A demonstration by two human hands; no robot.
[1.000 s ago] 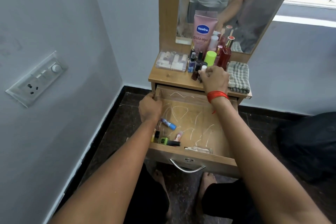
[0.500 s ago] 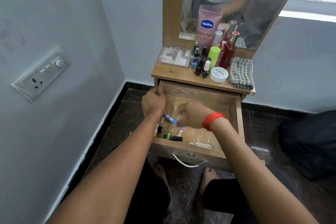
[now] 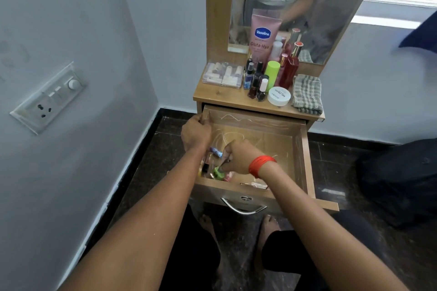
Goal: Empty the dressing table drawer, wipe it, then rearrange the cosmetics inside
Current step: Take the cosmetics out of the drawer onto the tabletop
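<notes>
The left hand [image 3: 196,133] is gripping the left wall of the open drawer [image 3: 305,160]. The right hand [image 3: 238,157] is reaching into the drawer's front left corner. Its fingers are pinching a small green item [image 3: 218,172] among the few small cosmetics [image 3: 216,151] lying just beside the left wrist. Bottles [image 3: 287,73] are standing on the tabletop [image 3: 220,95] above.

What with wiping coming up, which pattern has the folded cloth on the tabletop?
Cloth: grey-green and white checks, head view.
</notes>
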